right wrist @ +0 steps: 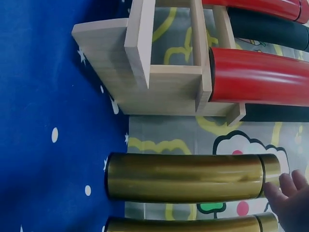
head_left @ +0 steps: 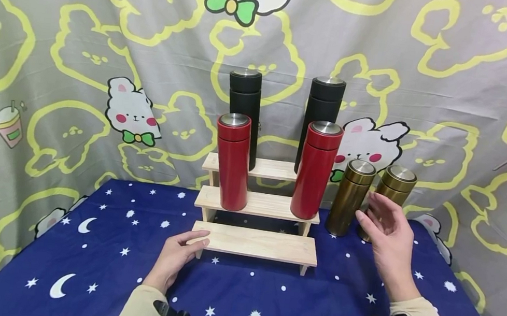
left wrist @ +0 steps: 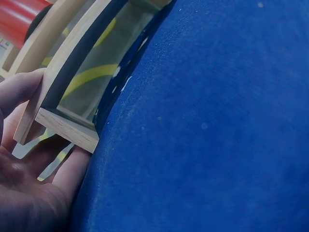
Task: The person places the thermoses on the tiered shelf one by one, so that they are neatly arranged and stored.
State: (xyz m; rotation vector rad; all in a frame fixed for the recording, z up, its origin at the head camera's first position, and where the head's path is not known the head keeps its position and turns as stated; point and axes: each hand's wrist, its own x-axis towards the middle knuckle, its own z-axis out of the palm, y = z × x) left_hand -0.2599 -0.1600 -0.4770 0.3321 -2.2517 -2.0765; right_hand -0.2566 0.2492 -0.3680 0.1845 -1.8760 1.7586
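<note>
Tiered wooden stand (head_left: 255,242) — left end pinched by left hand (head_left: 178,254), presumably for steadying. Two bronze flasks (head_left: 348,203), stood beside it on the tabletop (head_left: 265,302) — right hand (head_left: 390,238) held part-spread by their upper ends, contact unclear.

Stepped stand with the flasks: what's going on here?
A person's left hand grips the left end of the bottom step of the wooden stand. Their right hand is at the two gold flasks, which stand on the blue cloth right of the stand; contact is unclear. Two red flasks stand on the middle step, two black flasks on the top step.
</note>
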